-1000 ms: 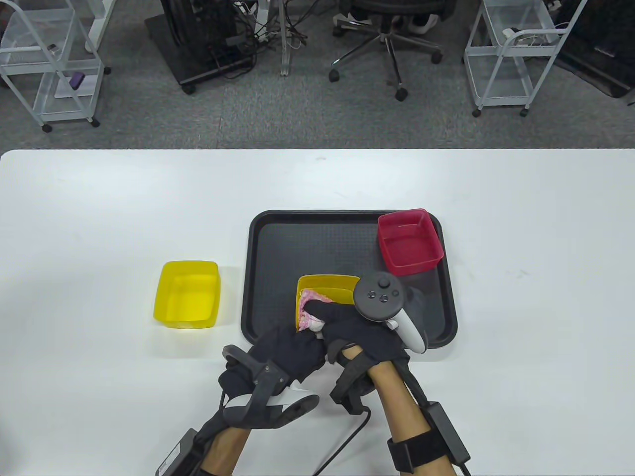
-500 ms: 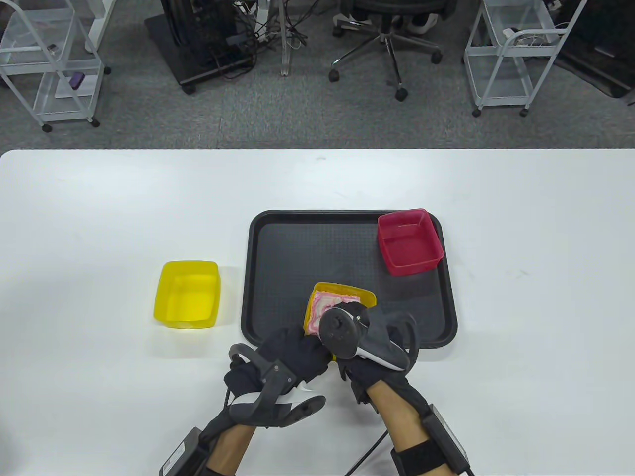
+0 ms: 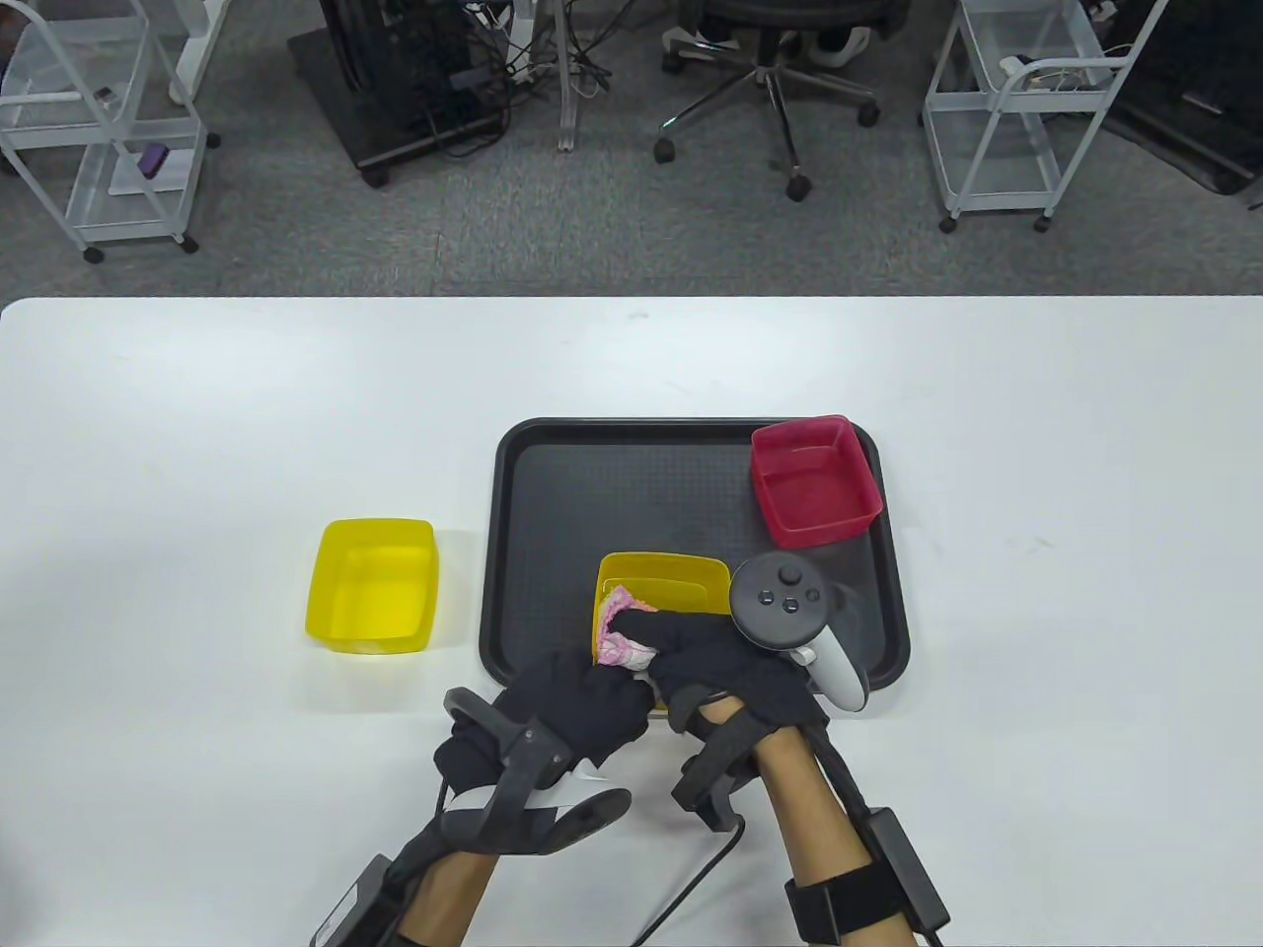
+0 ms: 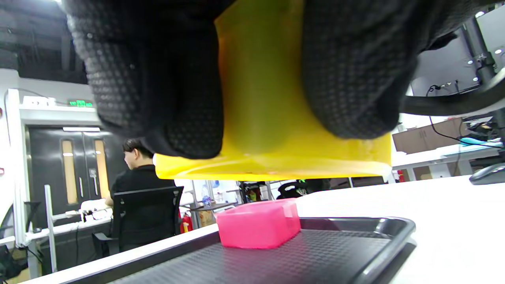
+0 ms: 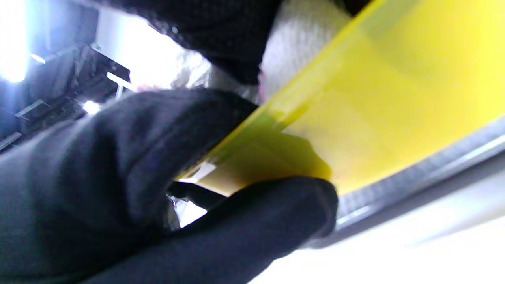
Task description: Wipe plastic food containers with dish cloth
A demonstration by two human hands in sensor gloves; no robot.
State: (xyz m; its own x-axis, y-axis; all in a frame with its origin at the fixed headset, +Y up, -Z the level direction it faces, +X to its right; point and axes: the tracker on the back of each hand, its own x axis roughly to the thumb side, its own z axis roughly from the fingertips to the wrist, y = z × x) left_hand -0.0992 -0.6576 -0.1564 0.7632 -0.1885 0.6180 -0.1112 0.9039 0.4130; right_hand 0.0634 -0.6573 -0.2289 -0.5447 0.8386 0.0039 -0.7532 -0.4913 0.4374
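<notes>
Table view: a yellow container (image 3: 659,584) is gripped by the left hand (image 3: 577,700) and wiped with a cloth (image 3: 622,641) held in the right hand (image 3: 725,663); the red container (image 3: 815,480) seemingly remains.

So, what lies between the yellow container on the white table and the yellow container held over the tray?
In the table view, only bare white table and the black tray's left rim lie between the free yellow container and the held yellow container.
</notes>
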